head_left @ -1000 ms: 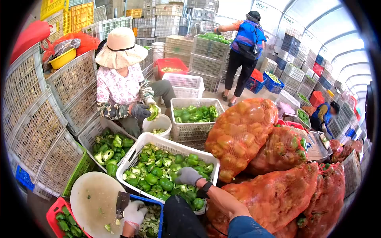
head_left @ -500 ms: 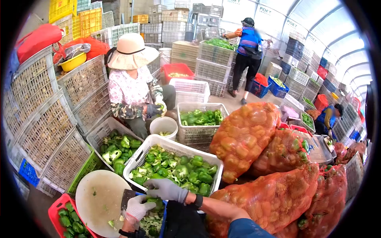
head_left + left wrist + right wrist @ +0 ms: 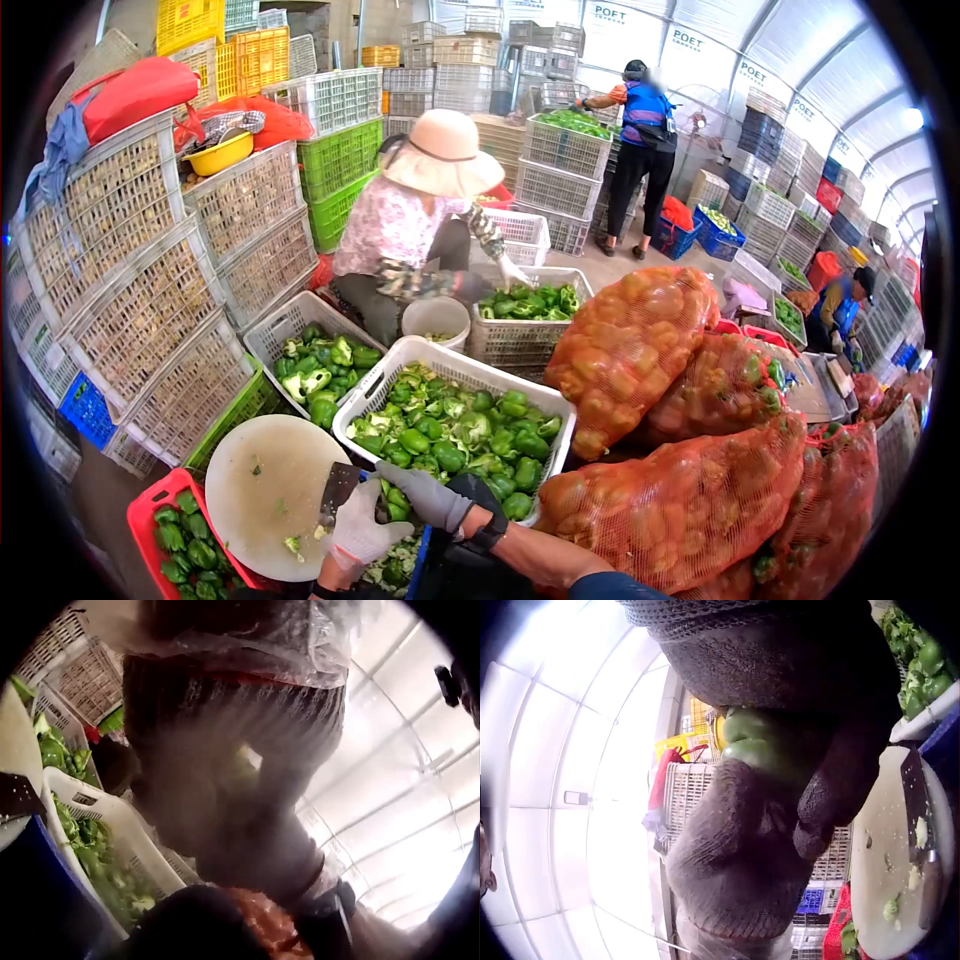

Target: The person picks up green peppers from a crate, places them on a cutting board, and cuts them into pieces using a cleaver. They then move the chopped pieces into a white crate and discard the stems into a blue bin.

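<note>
In the head view, my gloved left hand [image 3: 362, 525] and gloved right hand [image 3: 430, 497] meet above the blue-rimmed crate. Between them is a green pepper [image 3: 751, 742], which the right wrist view shows gripped by the right hand [image 3: 795, 667] from above and the left hand [image 3: 731, 862] from below. The left wrist view is dark and blurred around the gloves. A wide-bladed knife [image 3: 338, 490] lies at the edge of the round cutting board [image 3: 262, 470], beside the left hand. White scraps dot its blade.
A white crate [image 3: 560, 430] of green peppers stands just beyond my hands. At the left is a red crate [image 3: 150, 540] of peppers, and orange net sacks [image 3: 680, 500] lie at the right. A seated person [image 3: 400, 220] in a hat reaches into another crate.
My right hand has moved from the white crate's peppers to beside the left hand, with a pepper now between them. The seated person has leaned over and extended an arm to a crate.
</note>
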### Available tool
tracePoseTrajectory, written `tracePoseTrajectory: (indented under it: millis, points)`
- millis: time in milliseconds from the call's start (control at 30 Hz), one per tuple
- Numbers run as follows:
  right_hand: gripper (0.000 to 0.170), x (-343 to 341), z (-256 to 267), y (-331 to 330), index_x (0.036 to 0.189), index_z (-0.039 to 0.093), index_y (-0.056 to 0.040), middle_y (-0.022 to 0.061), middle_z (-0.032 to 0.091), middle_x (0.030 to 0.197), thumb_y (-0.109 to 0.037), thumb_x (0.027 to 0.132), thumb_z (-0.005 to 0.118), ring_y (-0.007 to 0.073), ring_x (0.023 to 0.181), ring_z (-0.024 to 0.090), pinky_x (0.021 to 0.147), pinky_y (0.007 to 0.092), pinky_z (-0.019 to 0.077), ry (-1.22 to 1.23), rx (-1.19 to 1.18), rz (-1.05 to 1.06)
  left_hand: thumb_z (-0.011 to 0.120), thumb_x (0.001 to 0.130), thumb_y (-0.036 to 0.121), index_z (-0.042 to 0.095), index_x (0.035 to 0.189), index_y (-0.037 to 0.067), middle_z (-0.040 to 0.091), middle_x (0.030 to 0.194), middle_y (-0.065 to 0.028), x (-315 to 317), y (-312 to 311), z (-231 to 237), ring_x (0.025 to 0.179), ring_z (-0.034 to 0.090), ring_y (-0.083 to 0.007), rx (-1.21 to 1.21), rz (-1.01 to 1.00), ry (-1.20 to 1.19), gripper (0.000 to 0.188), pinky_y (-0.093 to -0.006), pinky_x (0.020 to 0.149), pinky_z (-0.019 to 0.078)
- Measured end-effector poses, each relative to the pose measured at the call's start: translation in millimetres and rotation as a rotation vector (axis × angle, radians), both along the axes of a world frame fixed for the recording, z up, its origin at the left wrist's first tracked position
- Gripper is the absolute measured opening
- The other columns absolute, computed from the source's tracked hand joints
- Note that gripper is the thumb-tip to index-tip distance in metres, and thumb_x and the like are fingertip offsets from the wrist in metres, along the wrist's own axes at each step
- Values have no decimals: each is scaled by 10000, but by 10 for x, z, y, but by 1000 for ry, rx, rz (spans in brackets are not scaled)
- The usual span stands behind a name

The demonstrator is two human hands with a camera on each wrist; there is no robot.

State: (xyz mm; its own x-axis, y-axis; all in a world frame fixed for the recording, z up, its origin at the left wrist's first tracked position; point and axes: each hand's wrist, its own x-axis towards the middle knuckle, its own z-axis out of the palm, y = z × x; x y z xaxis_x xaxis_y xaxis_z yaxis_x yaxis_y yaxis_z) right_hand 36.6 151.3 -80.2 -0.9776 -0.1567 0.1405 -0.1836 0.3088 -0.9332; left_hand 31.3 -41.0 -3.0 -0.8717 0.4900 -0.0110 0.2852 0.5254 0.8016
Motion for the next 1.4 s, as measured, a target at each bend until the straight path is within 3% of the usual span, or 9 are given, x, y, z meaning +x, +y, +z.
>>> tracePoseTrajectory:
  millis: [200, 333, 500, 633, 800, 1033, 1133, 1200, 1400]
  points:
    - [557, -46, -201, -284, 1458, 658, -2, 100, 716, 1398, -462, 1163, 554, 219, 1247, 658, 1109, 348, 511, -595, -663, 69, 981, 633, 309, 765, 1083, -7, 742, 891, -121, 14, -81, 81, 809, 720, -253, -63, 50, -121, 591, -377, 794, 598]
    - [586, 9, -143, -215, 1434, 700, -74, 67, 744, 1244, -554, 1109, 622, 158, 993, 705, 751, 322, 602, -835, -776, 224, 993, 604, 391, 778, 1032, -1, 773, 917, -147, 79, -126, -94, 842, 750, -316, -164, 167, -15, 619, -413, 824, 612]
    - [386, 13, 54, -270, 1378, 716, -55, 44, 762, 1194, -331, 1122, 628, 152, 1030, 696, 877, 296, 575, -358, -671, 138, 968, 689, 390, 787, 1187, 60, 770, 1105, -217, 138, -73, 217, 1025, 751, -361, -39, 167, -56, 624, -450, 946, 595]
    - [607, -132, -11, -117, 1487, 587, 62, 188, 714, 1391, -445, 1196, 426, 312, 1280, 694, 1166, 460, 527, -728, -1456, 296, 953, 764, 218, 732, 1291, 43, 752, 1178, -163, 172, -234, -17, 958, 741, -289, 143, 187, 52, 597, -397, 865, 607]
    - [739, -176, 33, -147, 1562, 510, 93, 234, 658, 1482, -537, 1189, 408, 321, 1353, 657, 1218, 446, 484, -736, -1453, 267, 914, 781, 215, 742, 1282, 94, 728, 1240, -165, 149, -180, 12, 984, 737, -331, 33, 141, 251, 543, -425, 876, 611]
    - [692, -191, -153, -129, 1308, 717, -62, 82, 786, 1157, -653, 1164, 388, 200, 1009, 744, 947, 354, 604, -806, -1329, 236, 742, 910, 235, 691, 1302, 147, 681, 1266, -177, 26, -112, 184, 1122, 708, -406, -304, -181, 461, 404, -514, 886, 609]
    - [638, -90, 45, -268, 1249, 732, -58, 93, 791, 1145, -619, 1164, 440, 216, 1017, 741, 970, 365, 595, -714, -1100, 152, 734, 904, 226, 685, 1240, 120, 681, 1247, -182, 34, -86, 77, 1061, 725, -402, -412, -227, 471, 356, -518, 798, 622]
    - [565, -115, -231, -271, 1236, 735, -59, 95, 790, 1137, -560, 1172, 482, 211, 1018, 738, 981, 352, 588, -865, -1355, 224, 731, 896, 221, 685, 1232, 114, 692, 1205, -183, 46, -118, -27, 991, 737, -409, -383, -219, 470, 355, -518, 766, 622]
    - [404, -7, -496, -422, 1349, 723, -32, 47, 771, 1246, -356, 1183, 548, 144, 1127, 711, 1009, 326, 569, -507, -850, 184, 759, 820, 279, 757, 1020, 75, 733, 926, -200, 152, -203, -329, 856, 739, -432, -386, -98, 323, 286, -517, 735, 612]
